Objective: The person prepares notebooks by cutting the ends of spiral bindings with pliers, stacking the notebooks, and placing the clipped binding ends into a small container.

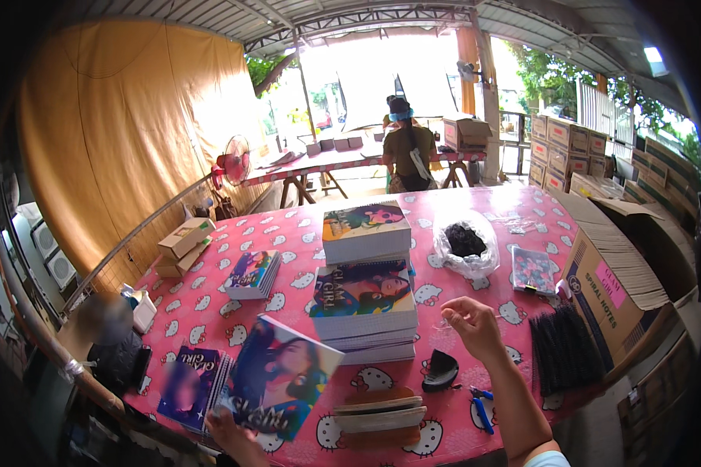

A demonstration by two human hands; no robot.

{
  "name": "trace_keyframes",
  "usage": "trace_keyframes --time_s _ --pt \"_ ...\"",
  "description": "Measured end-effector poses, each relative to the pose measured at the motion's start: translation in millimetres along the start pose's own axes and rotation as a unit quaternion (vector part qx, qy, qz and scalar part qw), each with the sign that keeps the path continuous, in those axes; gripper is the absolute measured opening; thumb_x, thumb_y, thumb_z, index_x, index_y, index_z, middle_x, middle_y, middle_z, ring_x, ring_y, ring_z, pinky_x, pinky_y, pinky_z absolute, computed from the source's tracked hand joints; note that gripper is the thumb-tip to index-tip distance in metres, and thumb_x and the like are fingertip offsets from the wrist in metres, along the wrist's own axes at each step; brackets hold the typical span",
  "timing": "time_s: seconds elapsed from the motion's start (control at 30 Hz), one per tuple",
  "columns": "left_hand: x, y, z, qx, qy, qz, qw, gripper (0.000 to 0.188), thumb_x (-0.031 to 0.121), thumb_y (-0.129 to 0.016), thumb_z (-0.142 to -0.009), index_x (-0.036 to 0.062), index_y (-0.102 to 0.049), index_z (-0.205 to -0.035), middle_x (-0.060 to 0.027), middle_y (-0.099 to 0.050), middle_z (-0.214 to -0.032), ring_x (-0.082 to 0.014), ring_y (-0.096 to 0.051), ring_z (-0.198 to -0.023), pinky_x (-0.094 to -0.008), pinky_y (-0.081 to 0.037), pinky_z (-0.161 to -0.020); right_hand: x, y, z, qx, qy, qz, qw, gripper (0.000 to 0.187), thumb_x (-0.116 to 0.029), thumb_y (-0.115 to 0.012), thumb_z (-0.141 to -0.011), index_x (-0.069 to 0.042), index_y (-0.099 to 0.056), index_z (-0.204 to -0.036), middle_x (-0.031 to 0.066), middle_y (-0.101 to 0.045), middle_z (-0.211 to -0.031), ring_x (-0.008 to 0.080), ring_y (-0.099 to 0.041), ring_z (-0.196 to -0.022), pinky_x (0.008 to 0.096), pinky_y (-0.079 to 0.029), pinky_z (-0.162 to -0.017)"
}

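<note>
My left hand (232,433) grips the lower corner of a colourful notebook (282,380), tilted up over the table. Beside it, on its left, lies a small stack of spiral notebooks (193,387) with dark blue covers. My right hand (473,327) is raised to the right of the tall notebook stacks (366,300), its fingers pinched together; a faint thin strand may be at the fingertips, but I cannot make it out. Below that hand are a black curved object (442,370) and blue-handled pliers (481,410). Wooden-looking slats (379,419) lie nearer me.
Black spiral coils (566,350) lie at the right, against an open cardboard box (611,292). A plastic bag with black contents (466,243) and a clear packet (533,270) sit farther back. Another person (410,152) works at a far table. Another notebook stack (252,274) stands left of centre.
</note>
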State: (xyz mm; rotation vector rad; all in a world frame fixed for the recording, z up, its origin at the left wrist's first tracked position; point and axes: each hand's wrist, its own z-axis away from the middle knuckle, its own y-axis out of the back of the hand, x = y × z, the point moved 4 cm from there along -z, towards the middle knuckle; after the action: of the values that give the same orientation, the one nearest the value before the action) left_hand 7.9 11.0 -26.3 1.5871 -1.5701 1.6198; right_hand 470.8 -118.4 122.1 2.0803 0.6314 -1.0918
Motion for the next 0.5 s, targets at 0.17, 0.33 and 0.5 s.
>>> trace_keyframes --time_s 0.17,0.33,0.5 --pt "73.2 -30.8 57.0 -0.133 0.05 -0.656 0.741 0.042 0.039 -0.054 -0.091 0.0035 -0.059 -0.113 -0.0198 -0.062 -0.11 -0.0313 -0.061 -0.099 -0.0407 -0.046 -0.089 67.6 -42.4 -38.1 0.003 -0.1 0.012 0.995 0.049 -0.04 -0.065 -0.085 0.003 -0.062 -0.107 0.0149 -0.066 -0.089 0.0209 -0.064 -0.077 0.0321 -0.05 -0.069" --pt "28.7 -25.9 53.0 -0.114 -0.223 -0.605 0.756 0.048 0.027 -0.071 -0.075 0.0041 -0.055 -0.115 -0.0193 -0.049 -0.122 -0.036 -0.046 -0.114 -0.0463 -0.037 -0.098 74.8 -74.6 -57.5 -0.036 -0.124 -0.023 0.991 0.053 -0.045 -0.069 -0.081 0.004 -0.061 -0.102 0.0085 -0.064 -0.081 0.0148 -0.059 -0.069 0.0282 -0.048 -0.062" --pt "-9.5 -87.9 81.1 -0.346 -0.173 -0.566 0.728 0.053 0.032 -0.079 -0.065 0.0112 -0.059 -0.11 -0.0125 -0.047 -0.126 -0.0328 -0.039 -0.121 -0.0465 -0.033 -0.099 83.4 -63.9 -63.8 -0.064 -0.189 -0.14 0.97 0.044 -0.041 -0.072 -0.08 -0.001 -0.061 -0.094 0.0025 -0.06 -0.076 0.0082 -0.052 -0.063 0.0234 -0.043 -0.054"
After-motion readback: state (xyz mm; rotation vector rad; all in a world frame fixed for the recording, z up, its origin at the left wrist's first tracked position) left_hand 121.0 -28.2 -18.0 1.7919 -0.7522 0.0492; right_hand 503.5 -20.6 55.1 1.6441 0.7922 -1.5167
